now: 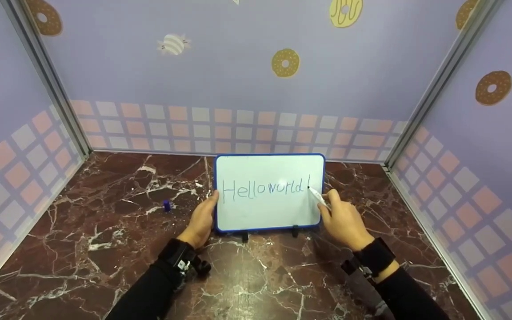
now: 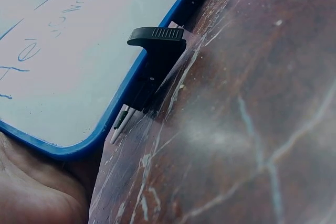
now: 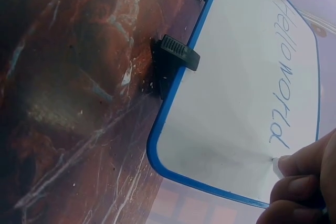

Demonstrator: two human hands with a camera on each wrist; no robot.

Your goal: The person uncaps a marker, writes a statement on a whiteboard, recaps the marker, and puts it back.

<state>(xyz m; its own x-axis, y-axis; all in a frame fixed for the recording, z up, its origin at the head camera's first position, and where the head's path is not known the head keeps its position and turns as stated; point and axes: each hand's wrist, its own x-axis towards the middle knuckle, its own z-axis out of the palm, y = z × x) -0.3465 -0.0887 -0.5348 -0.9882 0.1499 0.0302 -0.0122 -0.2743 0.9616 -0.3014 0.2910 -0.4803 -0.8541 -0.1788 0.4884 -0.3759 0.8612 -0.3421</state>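
A small whiteboard [image 1: 265, 215] with a blue frame stands tilted back on black clip feet [image 1: 245, 236]. "Hello world" and an upright stroke are written across it in blue. My left hand [image 1: 200, 222] holds the board's left edge; part of its fingers is hidden behind the frame. Between thumb and fingers, my right hand [image 1: 345, 221] pinches a white marker [image 1: 318, 196], its dark tip on the board at the stroke's lower end. The right wrist view shows the marker [image 3: 277, 167] close to the last letter, mostly covered by the fingers.
A purple-blue marker cap [image 1: 166, 206] stands on the dark red marble-patterned tabletop [image 1: 105, 266], left of the board. Lilac walls [image 1: 229, 84] with checked borders enclose the back and both sides. Thin support legs [image 2: 121, 121] show beneath the board in the left wrist view.
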